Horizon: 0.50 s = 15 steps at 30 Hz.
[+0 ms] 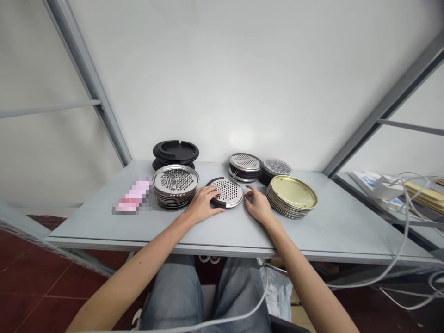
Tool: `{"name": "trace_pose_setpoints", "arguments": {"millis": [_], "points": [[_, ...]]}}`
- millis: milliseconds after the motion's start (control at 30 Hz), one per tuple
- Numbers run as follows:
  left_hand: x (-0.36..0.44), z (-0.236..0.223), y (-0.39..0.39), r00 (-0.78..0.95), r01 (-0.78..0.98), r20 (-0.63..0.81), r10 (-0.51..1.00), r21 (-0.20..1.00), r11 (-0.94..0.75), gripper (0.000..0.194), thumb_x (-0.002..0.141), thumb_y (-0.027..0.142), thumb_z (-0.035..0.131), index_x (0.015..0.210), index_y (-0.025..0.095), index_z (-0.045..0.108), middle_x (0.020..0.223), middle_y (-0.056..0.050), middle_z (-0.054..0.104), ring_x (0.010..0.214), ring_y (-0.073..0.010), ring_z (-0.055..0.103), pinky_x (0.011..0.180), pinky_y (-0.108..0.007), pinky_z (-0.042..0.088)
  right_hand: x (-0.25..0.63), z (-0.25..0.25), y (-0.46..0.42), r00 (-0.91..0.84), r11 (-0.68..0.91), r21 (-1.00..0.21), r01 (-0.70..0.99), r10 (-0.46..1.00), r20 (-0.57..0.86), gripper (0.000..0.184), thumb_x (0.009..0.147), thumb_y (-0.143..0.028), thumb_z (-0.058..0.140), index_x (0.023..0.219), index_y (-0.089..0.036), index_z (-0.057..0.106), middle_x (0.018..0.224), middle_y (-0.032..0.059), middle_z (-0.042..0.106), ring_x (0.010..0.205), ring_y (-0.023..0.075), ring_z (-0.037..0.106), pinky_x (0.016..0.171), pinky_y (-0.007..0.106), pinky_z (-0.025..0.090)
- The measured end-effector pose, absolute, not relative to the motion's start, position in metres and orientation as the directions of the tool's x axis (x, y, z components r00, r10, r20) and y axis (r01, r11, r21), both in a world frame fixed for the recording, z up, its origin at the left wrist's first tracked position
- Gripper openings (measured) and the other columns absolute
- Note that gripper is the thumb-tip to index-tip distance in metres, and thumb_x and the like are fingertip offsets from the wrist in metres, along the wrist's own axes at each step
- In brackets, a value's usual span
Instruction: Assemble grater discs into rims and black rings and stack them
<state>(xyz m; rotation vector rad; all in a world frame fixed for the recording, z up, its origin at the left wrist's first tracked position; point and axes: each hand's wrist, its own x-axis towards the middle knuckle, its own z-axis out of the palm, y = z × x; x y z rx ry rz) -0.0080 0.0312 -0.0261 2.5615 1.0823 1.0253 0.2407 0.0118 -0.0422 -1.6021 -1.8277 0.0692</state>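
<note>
Grey worktop [333, 219], white wall [222, 92] behind. By the fingers of the left hand [203, 205] a round grater [230, 192] is held, between both hands; the right hand's [258, 206] grasp cannot be told. Stacked graters [175, 185] alongside could be toppled by a leftward nudge.

Dark holes dotted a round silver metal grater [227, 190]; I saw a round gold metal lid [294, 192] toward the grey worktop's right edge [367, 220].
</note>
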Motion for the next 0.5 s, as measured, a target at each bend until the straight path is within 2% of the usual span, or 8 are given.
{"name": "trace_pose_setpoints", "arguments": {"millis": [167, 267, 400, 500], "points": [[-0.008, -0.0268, 0.0315, 0.5, 0.567, 0.53, 0.685, 0.398, -0.721, 0.056, 0.064, 0.038, 0.083, 0.113, 0.021, 0.064, 0.127, -0.012, 0.059, 0.12, -0.0313, 0.052, 0.102, -0.048, 0.041, 0.2424, -0.045, 0.0125, 0.054, 0.168, -0.438, 0.883, 0.891, 0.45, 0.044, 0.075, -0.01, 0.053, 0.117, -0.022, 0.058, 0.087, 0.0054, 0.072, 0.083, 0.0259, 0.063, 0.067, 0.034, 0.047], [-0.0084, -0.0275, 0.0311, 0.505, 0.559, 0.528, 0.683, 0.404, -0.724, 0.056, 0.065, 0.038, 0.082, 0.115, 0.02, 0.063, 0.128, -0.012, 0.058, 0.12, -0.0307, 0.053, 0.104, -0.048, 0.041, 0.2431, -0.0448, 0.0126, 0.043, 0.19, -0.427, 0.884, 0.876, 0.481, 0.039, 0.075, -0.008, 0.05, 0.11, -0.022, 0.062, 0.087, 0.0068, 0.071, 0.083, 0.0249, 0.063, 0.072, 0.035, 0.048], [-0.0089, -0.0268, 0.0294, 0.52, 0.545, 0.513, 0.683, 0.416, -0.728, 0.056, 0.07, 0.038, 0.078, 0.12, 0.019, 0.061, 0.132, -0.012, 0.055, 0.124, -0.0305, 0.05, 0.108, -0.048, 0.038, 0.2406, -0.04, 0.0124, -0.04, 0.306, -0.398, 0.865, 0.833, 0.552, 0.038, 0.082, -0.013, 0.045, 0.116, -0.016, 0.061, 0.111, 0.0128, 0.066, 0.104, 0.0281, 0.058, 0.09, 0.044, 0.047], [-0.0091, -0.0257, 0.0281, 0.529, 0.538, 0.499, 0.687, 0.428, -0.726, 0.057, 0.072, 0.039, 0.076, 0.121, 0.018, 0.06, 0.135, -0.014, 0.053, 0.128, -0.0308, 0.047, 0.111, -0.048, 0.035, 0.2353, -0.0367, 0.0116, -0.115, 0.407, -0.441, 0.8, 0.826, 0.552, 0.039, 0.09, -0.026, 0.044, 0.125, -0.015, 0.056, 0.127, 0.0148, 0.058, 0.119, 0.0287, 0.051, 0.102, 0.049, 0.041]]}}
